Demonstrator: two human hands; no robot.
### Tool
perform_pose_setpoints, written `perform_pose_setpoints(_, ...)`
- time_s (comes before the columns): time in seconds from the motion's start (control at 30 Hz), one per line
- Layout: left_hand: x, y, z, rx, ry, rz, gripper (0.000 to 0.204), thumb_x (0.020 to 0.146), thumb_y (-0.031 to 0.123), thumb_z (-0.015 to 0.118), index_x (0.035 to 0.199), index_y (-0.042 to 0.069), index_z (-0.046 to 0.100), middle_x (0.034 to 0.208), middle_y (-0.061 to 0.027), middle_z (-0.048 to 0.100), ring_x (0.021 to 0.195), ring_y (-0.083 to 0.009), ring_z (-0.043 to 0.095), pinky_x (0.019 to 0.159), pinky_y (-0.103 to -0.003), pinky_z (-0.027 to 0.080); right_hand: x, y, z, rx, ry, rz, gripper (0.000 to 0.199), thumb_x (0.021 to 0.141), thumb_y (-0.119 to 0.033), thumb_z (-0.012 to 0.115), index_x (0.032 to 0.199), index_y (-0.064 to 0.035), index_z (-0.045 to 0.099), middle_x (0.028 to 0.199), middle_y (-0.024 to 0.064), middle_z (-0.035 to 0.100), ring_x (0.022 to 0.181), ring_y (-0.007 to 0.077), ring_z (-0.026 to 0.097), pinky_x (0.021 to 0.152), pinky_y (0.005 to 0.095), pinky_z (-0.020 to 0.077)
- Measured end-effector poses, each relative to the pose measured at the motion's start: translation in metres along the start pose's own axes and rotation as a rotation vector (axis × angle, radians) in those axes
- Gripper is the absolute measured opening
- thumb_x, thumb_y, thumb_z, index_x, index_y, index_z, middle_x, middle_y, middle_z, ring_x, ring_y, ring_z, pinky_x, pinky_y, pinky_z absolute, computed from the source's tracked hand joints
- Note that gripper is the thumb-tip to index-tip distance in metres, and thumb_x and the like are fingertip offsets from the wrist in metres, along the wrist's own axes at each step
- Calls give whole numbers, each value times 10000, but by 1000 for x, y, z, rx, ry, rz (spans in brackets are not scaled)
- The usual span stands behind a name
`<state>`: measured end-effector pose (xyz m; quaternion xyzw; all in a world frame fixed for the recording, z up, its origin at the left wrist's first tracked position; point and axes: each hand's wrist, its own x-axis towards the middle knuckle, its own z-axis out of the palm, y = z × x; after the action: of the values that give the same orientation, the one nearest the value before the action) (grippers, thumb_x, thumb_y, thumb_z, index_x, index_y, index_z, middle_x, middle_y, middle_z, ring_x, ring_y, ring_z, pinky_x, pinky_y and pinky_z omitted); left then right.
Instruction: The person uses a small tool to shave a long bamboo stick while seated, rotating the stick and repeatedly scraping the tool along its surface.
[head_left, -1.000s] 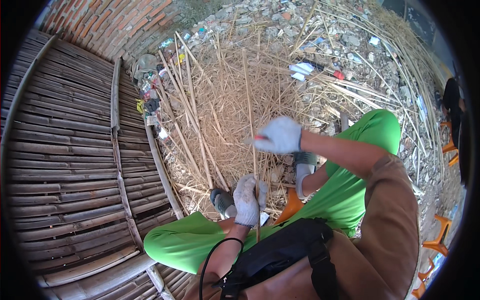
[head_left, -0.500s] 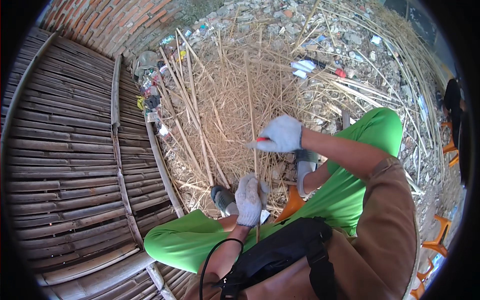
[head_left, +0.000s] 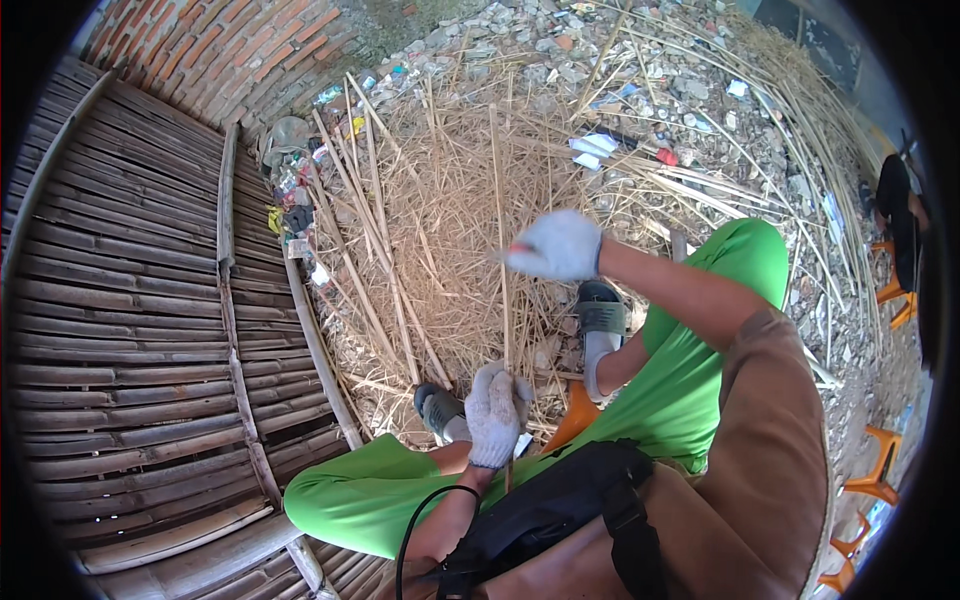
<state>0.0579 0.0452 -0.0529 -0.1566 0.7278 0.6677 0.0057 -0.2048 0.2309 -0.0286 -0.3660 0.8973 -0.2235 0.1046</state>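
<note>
The left hand [head_left: 495, 415] is gloved in off-white, the right hand [head_left: 558, 245] in a cooler, bluish white, with a red handle [head_left: 517, 248] at its fingers. The stick [head_left: 500, 180] is pale tan; the straw [head_left: 450, 280] is yellowish brown. Trousers [head_left: 680, 370] are bright green, the sleeve [head_left: 770, 400] brown, the bag [head_left: 545, 490] black. The ground [head_left: 855, 345] is grey speckled with white; toward its right edge, chairs [head_left: 880, 465] are orange. Bamboo slats [head_left: 120, 330] make grey-brown stripes, and the brick wall [head_left: 230, 50] shows orange-red rows with greyish lines.
</note>
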Motion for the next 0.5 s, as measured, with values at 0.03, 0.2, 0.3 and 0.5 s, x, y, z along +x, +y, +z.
perform_pose_setpoints(0.03,0,-5,-3,36,18,25,236,1164,234,492,1216,44,622,791,-66,712,497,-81,516,452,-250,414,-11,-22,4,17,-56,-43,729,1063,-756,392,945,-160,794,849,193,765,821,423,755,762,544,608)
perform_pose_setpoints(0.2,-2,2,-5,224,-5,79,271,1153,233,487,1213,8,625,753,-87,713,532,-138,615,524,-319,506,-5,-2,-8,19,-43,19,703,1069,-716,412,1001,-138,806,922,207,780,866,425,758,802,541,609)
perform_pose_setpoints(0.3,-11,9,-3,224,-31,130,274,1153,235,478,1207,10,624,749,-84,709,555,-159,640,552,-339,530,22,56,-31,-67,97,248,711,1074,-704,391,1047,-136,818,974,209,794,924,422,768,854,534,604)
perform_pose_setpoints(0.5,-10,48,3,70,-130,191,323,1158,311,509,1251,16,602,787,-50,702,474,-76,516,414,-253,398,25,97,-16,248,247,530,840,1065,-750,390,1216,-26,789,1099,283,782,1081,435,753,981,508,558)
